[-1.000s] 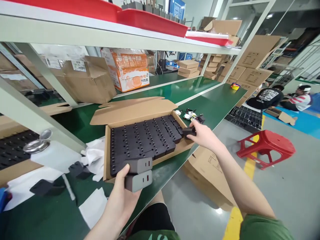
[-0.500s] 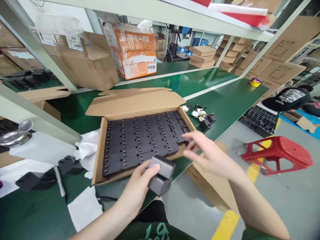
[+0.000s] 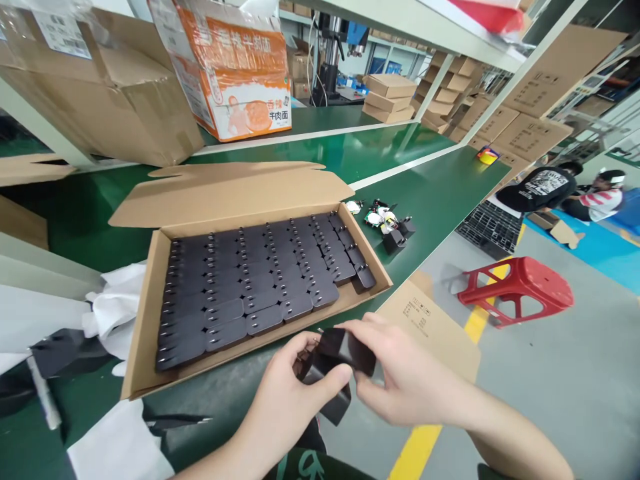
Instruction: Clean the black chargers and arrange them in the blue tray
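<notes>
The lower black block (image 3: 336,405) and the upper black block (image 3: 353,352) are held together, in front of the body and near the front edge of the green table (image 3: 430,193). The left hand (image 3: 290,393) is closed on the lower black block, and its thumb lies across the side of this block. The right hand (image 3: 405,373) is gripping the upper black block between the thumb and the bent fingers. The two blocks seem to touch each other, but the fingers partly hide them.

Just behind the hands, on the table, there is an open cardboard box (image 3: 136,340). It contains rows of black blocks with metal pins (image 3: 250,273), and its front right part has a gap. The flap (image 3: 235,193) leans back.

To the right of the box lie small loose parts (image 3: 383,217) and, just beside them, two dark pieces (image 3: 395,241). On the left are a white cloth (image 3: 120,307), a white sheet (image 3: 117,443) and a pen-like stick (image 3: 44,393). Farther behind stand a brown carton (image 3: 135,87) and an orange and white carton (image 3: 255,93). A red stool (image 3: 537,283) stands on the floor at right, and two persons (image 3: 540,187) are beyond it.
</notes>
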The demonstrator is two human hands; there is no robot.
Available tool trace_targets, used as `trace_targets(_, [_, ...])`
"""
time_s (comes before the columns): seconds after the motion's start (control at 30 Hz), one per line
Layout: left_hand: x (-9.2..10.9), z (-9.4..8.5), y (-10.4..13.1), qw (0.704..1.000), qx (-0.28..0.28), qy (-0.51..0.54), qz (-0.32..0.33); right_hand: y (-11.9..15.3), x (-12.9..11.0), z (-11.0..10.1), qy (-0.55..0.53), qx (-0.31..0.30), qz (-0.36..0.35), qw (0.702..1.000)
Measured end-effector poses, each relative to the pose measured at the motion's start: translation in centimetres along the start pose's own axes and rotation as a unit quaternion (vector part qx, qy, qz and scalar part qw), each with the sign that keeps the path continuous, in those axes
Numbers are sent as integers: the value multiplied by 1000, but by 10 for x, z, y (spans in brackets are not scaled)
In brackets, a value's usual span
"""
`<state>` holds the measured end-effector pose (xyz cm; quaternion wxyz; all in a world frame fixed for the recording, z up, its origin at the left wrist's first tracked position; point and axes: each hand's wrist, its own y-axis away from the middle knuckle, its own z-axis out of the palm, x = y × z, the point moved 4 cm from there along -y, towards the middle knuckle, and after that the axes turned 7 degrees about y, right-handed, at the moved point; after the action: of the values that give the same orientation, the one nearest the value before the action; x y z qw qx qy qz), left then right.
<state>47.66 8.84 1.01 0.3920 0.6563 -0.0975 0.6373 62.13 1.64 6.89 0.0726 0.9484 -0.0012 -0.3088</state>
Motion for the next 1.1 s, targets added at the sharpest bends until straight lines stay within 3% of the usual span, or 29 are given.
trace_targets(0.13, [8, -8, 9, 997, 67, 24, -8, -12, 22, -19, -52, 66, 17, 996])
trace_targets(0.23, [12, -20, 18, 992, 124, 25, -15, -28, 49, -42, 29, 117, 49, 991])
trace_targets(0.33, [12, -30, 25, 986, 160, 32, -28, -52, 69, -48, 110, 48, 52, 991])
trace_targets(0.47, [10, -37, 31, 978, 198, 59, -28, -79, 71, -42, 132, -44, 19, 990])
trace_targets(0.63, [4, -37, 34, 972, 213, 88, -38, -84, 65, -44, 148, -46, 42, 987])
trace_targets(0.93, [0, -22, 28, 976, 176, 114, -62, -78, 77, -50, 85, -47, 65, 993])
trace_targets(1.03, [5, -37, 39, 977, 204, 60, -25, -78, 77, -53, 80, -48, 68, 993])
trace_targets(1.1, [4, -62, 56, 967, 253, 22, -1, -77, 76, -56, 82, -53, 65, 993])
